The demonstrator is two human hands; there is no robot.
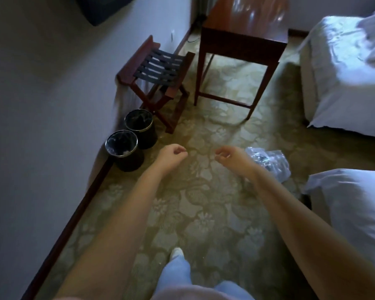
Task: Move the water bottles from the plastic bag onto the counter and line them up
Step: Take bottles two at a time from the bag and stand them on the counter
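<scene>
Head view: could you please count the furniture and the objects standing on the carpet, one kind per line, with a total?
Black waste bins: 2
Folding luggage rack: 1
Wooden table: 1
Clear plastic bag: 1
Beds: 2
Total: 7

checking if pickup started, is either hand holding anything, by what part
Nothing is held. The left hand and right hand are loosely curled, empty; the plastic bag lies apart.
</scene>
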